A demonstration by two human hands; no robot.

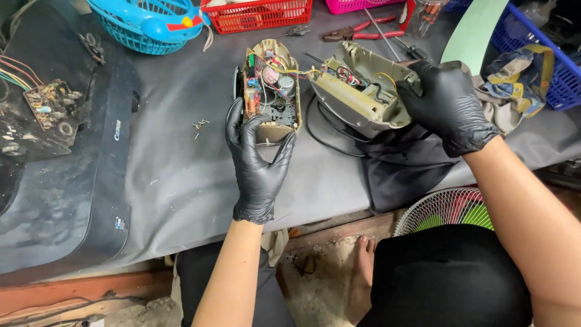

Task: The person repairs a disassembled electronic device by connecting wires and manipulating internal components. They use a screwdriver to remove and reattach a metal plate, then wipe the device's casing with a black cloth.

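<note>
An opened beige electronic device lies in two halves on a grey-covered bench. My left hand, in a black glove, grips the near end of the front half, which shows a circuit board, coloured wires and a small speaker. The back shell half is tilted up under my right hand, also gloved in black, which grips its right edge. Thin wires run between the two halves. A black cord loops beneath the shell.
A black printer with a loose circuit board on it fills the left. Small screws lie near the device. Blue, red and dark blue baskets, red pliers, rags and a fan surround the work area.
</note>
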